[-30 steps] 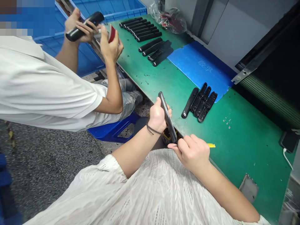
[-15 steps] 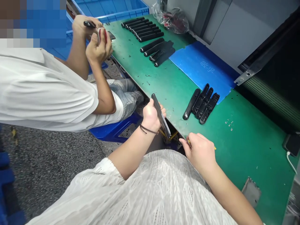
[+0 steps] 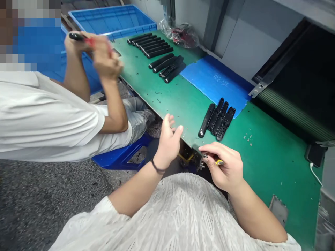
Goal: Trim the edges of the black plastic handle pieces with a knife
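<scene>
My left hand [image 3: 169,143] is held up by the table's near edge, its fingers apart and nothing in it. My right hand [image 3: 226,165] pinches a dark plastic piece [image 3: 202,160] with small pegs between thumb and forefinger; its far end blurs against the table edge. Within the same hand lies a small tool with a yellow part [image 3: 219,162], mostly hidden by the fingers. Just beyond my hands, several black elongated plastic shells [image 3: 206,120] lie side by side on the green table [image 3: 264,164], some with the hollow, ribbed side up.
At left a co-worker's blurred hands [image 3: 104,59] hold a black piece and something red. More black shells [image 3: 157,48] lie in rows farther along. A blue sheet [image 3: 217,78], a plastic bag [image 3: 183,35], blue crates [image 3: 112,21], a phone with cable [image 3: 315,155] and a grey plate [image 3: 278,209] surround.
My left hand has let go of the long black piece and its fingers have spread. A dark piece is now in my right hand. The whole view has shifted slightly.
</scene>
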The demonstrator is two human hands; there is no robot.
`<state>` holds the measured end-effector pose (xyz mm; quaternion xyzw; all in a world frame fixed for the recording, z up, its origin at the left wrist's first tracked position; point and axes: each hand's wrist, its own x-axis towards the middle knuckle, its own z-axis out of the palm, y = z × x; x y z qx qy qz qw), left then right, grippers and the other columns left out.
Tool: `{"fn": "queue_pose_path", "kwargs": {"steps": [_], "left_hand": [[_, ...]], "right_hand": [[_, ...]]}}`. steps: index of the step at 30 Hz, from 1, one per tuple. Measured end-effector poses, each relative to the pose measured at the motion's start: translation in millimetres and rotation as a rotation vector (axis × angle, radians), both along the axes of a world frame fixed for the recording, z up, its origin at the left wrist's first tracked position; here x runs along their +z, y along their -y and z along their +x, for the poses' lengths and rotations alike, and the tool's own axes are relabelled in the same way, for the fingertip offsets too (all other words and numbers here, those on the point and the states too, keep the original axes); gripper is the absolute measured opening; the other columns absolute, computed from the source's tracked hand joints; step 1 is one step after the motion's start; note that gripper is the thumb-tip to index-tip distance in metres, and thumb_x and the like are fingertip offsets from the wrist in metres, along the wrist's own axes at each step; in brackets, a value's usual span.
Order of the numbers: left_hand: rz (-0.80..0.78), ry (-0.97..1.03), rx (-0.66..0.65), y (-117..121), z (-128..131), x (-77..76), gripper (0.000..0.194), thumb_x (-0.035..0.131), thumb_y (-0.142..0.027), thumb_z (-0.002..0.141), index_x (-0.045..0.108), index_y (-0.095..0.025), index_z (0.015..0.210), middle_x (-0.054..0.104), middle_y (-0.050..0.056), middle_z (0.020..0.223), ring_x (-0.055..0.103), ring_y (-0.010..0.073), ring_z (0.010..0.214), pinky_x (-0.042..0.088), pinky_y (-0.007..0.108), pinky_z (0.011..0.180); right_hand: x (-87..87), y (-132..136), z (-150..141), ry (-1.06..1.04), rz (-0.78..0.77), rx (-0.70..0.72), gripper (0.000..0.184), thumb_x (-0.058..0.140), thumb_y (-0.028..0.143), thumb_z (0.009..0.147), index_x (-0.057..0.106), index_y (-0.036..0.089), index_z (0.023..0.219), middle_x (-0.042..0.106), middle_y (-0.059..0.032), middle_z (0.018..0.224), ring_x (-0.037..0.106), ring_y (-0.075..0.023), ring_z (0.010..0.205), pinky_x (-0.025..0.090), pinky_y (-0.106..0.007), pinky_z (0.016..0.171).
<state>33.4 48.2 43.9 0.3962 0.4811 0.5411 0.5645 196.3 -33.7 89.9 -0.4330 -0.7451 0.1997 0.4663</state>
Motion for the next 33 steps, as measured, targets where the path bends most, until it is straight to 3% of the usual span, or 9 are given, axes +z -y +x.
{"fn": "queue_pose_path", "kwargs": {"steps": [1,3,5,7,10,12,20,28,33], "left_hand": [[0.162,-0.06,-0.018,6,-3,4.8,0.04,0.074,-0.04,0.09,0.063,-0.022,0.124,0.064,0.012,0.138,0.059,0.0245,0.13,0.05,0.033,0.104],[0.325,-0.059,-0.287,19,-4,15.2,0.048,0.058,-0.058,0.097,0.066,-0.021,0.127,0.069,0.014,0.128,0.062,0.0275,0.124,0.05,0.037,0.104],[0.273,0.039,-0.584,28,-1,22.5,0.06,0.04,-0.069,0.1,0.072,-0.019,0.111,0.073,0.012,0.093,0.069,0.0252,0.088,0.053,0.036,0.082],[0.179,0.111,-0.666,33,4,23.6,0.067,0.034,-0.074,0.098,0.071,-0.019,0.088,0.063,0.006,0.068,0.056,0.0193,0.06,0.045,0.032,0.061],[0.217,0.04,-0.516,30,6,17.2,0.071,0.035,-0.077,0.097,0.056,-0.019,0.061,0.049,0.003,0.055,0.043,0.0156,0.052,0.034,0.032,0.055],[0.307,-0.061,-0.44,26,2,12.9,0.073,0.031,-0.076,0.099,0.048,-0.02,0.055,0.044,0.002,0.053,0.04,0.0154,0.052,0.031,0.032,0.056],[0.594,-0.421,-0.331,21,-9,17.7,0.066,0.028,-0.069,0.102,0.048,-0.02,0.063,0.047,0.005,0.066,0.043,0.0191,0.064,0.031,0.035,0.065],[0.414,-0.331,-0.24,27,-2,19.0,0.063,0.041,-0.069,0.1,0.057,-0.021,0.064,0.05,0.004,0.06,0.044,0.0177,0.059,0.031,0.033,0.062],[0.596,-0.269,-0.183,23,-7,14.7,0.062,0.043,-0.064,0.1,0.052,-0.022,0.056,0.047,0.004,0.055,0.042,0.0181,0.055,0.032,0.035,0.063]], "right_hand": [[4.8,0,1,-0.017,-0.029,0.01,0.015,0.06,0.017,0.1,0.068,0.02,0.111,0.068,-0.0004,0.081,0.06,-0.0109,0.067,0.05,-0.025,0.063],[11.6,1,-2,-0.05,-0.066,0.072,0.013,0.06,0.019,0.1,0.069,0.02,0.109,0.069,-0.0003,0.082,0.061,-0.011,0.068,0.051,-0.026,0.065],[15.7,2,-8,-0.076,-0.063,0.093,0.013,0.059,0.018,0.1,0.069,0.02,0.109,0.071,-0.0012,0.086,0.064,-0.0119,0.074,0.052,-0.027,0.068],[19.0,5,-13,-0.079,-0.088,0.03,0.017,0.058,0.017,0.1,0.065,0.021,0.115,0.071,-0.0015,0.092,0.064,-0.0121,0.077,0.052,-0.026,0.069],[24.8,13,-12,0.008,-0.205,-0.099,0.027,0.057,0.019,0.099,0.053,0.022,0.125,0.064,-0.001,0.096,0.059,-0.0119,0.076,0.05,-0.026,0.067],[27.6,18,-6,0.095,-0.235,-0.107,0.016,0.051,0.019,0.102,0.051,0.022,0.117,0.06,-0.0016,0.095,0.056,-0.0126,0.077,0.049,-0.027,0.068],[22.2,19,15,0.377,0.043,-0.138,0.021,0.04,0.008,0.101,0.059,0.019,0.103,0.053,-0.0015,0.077,0.046,-0.0153,0.069,0.037,-0.029,0.063],[13.3,19,1,0.307,0.062,-0.104,0.014,0.049,0.023,0.106,0.056,0.019,0.094,0.046,0.0018,0.072,0.039,-0.0133,0.064,0.03,-0.029,0.059],[22.9,25,-2,0.21,-0.092,0.009,0.034,0.04,0.046,0.11,0.057,0.016,0.108,0.054,-0.0003,0.08,0.047,-0.013,0.068,0.037,-0.028,0.063]]}}
